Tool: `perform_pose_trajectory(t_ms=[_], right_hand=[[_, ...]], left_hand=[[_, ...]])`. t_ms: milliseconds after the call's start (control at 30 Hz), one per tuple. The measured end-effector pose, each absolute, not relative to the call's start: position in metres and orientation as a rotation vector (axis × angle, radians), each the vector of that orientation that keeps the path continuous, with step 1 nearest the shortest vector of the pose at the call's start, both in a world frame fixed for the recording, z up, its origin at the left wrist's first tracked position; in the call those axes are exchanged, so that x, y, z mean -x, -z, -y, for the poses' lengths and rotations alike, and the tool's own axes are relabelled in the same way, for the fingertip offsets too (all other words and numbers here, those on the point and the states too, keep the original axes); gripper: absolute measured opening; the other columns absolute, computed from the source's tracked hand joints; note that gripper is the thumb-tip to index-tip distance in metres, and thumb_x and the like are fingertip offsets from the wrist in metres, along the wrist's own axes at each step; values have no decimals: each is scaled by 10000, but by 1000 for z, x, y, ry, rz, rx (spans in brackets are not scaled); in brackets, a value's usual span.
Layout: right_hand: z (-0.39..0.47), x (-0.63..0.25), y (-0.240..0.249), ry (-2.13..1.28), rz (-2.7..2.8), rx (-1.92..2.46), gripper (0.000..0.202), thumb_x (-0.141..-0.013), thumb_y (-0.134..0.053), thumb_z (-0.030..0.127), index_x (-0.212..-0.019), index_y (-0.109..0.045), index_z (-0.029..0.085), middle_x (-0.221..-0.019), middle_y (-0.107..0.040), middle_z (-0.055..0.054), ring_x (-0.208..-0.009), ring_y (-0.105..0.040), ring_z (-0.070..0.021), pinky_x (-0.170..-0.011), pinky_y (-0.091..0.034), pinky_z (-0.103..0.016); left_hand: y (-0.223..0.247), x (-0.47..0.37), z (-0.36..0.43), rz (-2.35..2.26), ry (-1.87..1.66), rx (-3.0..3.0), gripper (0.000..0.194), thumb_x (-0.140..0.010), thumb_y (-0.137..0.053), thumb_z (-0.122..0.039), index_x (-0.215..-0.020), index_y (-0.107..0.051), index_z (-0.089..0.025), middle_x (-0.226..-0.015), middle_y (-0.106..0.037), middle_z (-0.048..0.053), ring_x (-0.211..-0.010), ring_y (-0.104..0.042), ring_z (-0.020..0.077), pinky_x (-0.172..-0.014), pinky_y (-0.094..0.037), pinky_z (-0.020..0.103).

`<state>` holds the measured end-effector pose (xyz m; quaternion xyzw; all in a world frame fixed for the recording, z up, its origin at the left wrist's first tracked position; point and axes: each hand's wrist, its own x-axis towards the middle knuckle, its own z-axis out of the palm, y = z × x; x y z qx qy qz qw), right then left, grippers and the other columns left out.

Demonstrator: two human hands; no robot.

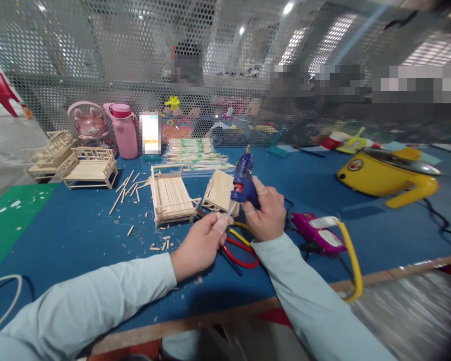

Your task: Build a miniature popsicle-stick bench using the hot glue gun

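Observation:
My right hand (pixel 266 213) is wrapped round the handle of a blue hot glue gun (pixel 243 173), its nozzle pointing up and away. A translucent glue stick (pixel 231 208) sticks out of the gun's rear, and my left hand (pixel 203 243) pinches its lower end. Just beyond my hands lie a small bed-like frame of wooden sticks (pixel 175 193) and a smaller stick-built piece (pixel 220 189), partly hidden by the gun. Below them, pliers with red and yellow handles (pixel 248 260) rest on the blue table (pixel 135 286).
At left stand a stick-built bench (pixel 90 168) and more stick furniture (pixel 52 153). Loose sticks (pixel 124 190), a pink bottle (pixel 125 133), a lit phone (pixel 150 133) and bundled sticks (pixel 191 150) lie behind. Rightward are a purple-and-yellow tool (pixel 319 233) and a yellow electric pot (pixel 379 173). Perforated metal mesh (pixel 113 60) backs the table.

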<state>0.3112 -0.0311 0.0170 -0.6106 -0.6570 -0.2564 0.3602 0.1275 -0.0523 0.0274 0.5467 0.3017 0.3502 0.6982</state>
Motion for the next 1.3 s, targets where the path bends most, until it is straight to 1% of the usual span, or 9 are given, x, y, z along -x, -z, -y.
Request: perform_pose_trajectory(t_ms=[100, 200, 367, 567, 767, 900, 1100, 1200, 1300], right_hand=[[33, -313, -16, 717, 1674, 1574, 493, -867, -413, 396, -1290, -551, 185, -914, -643, -116, -892, -589, -269, -829, -423, -411], [36, -314, -16, 796, 1669, 1556, 473, -848, -427, 400, -1246, -591, 206, -865, -627, -105, -849, -586, -267, -826, -411, -430], [40, -312, -17, 845, 1692, 1488, 426, -841, -458, 370, -1202, -628, 220, -845, -615, -95, -813, -577, -252, -808, -406, -425], [40, -305, -15, 784, 1681, 1479, 454, -849, -450, 347, -1258, -592, 211, -855, -629, -95, -831, -581, -251, -811, -415, -418], [41, -303, -18, 893, 1736, 1313, 444, -852, -501, 248, -1292, -546, 216, -837, -650, -67, -776, -590, -214, -756, -421, -366], [40, -302, -22, 1010, 1772, 1171, 522, -852, -536, 185, -1367, -453, 207, -832, -652, -57, -756, -592, -200, -743, -405, -354], [36, -301, -17, 998, 1767, 1174, 519, -856, -540, 200, -1370, -468, 208, -836, -646, -50, -761, -581, -191, -747, -384, -339], [30, -306, -13, 884, 1782, 1286, 469, -867, -504, 229, -1334, -515, 184, -860, -648, -66, -799, -583, -201, -755, -392, -341], [20, -317, -17, 747, 1824, 1432, 427, -884, -459, 274, -1274, -566, 137, -902, -654, -98, -861, -594, -223, -771, -408, -354]], left_hand=[[-28, -128, 51, -666, -743, -1219, 320, -866, -496, -448, -732, -510, -158, -525, -410, -68, -423, -289, 46, -420, -223, 192], [-31, -128, 52, -671, -757, -1134, 366, -811, -546, -513, -706, -487, -167, -529, -468, -59, -397, -303, 42, -402, -227, 194], [-38, -128, 54, -665, -773, -1036, 381, -789, -586, -503, -653, -475, -165, -464, -431, -74, -371, -271, 31, -386, -180, 193], [-42, -128, 52, -660, -779, -982, 307, -795, -605, -436, -717, -492, -161, -499, -492, -59, -356, -279, 27, -375, -163, 185], [-35, -130, 51, -625, -777, -955, 429, -696, -652, -554, -741, -502, -154, -537, -504, -54, -365, -286, 16, -367, -183, 170], [-29, -132, 50, -634, -793, -952, 484, -660, -653, -602, -758, -501, -153, -539, -511, -53, -367, -302, 18, -361, -214, 168], [-26, -135, 45, -645, -797, -948, 492, -652, -653, -601, -784, -512, -148, -558, -523, -47, -366, -311, 21, -363, -216, 172], [-28, -138, 42, -678, -795, -961, 476, -698, -626, -590, -809, -531, -137, -617, -569, -12, -424, -430, 45, -424, -321, 184], [-30, -134, 45, -714, -770, -945, 427, -769, -589, -557, -862, -546, -143, -768, -620, 37, -636, -576, 96, -598, -439, 215]])
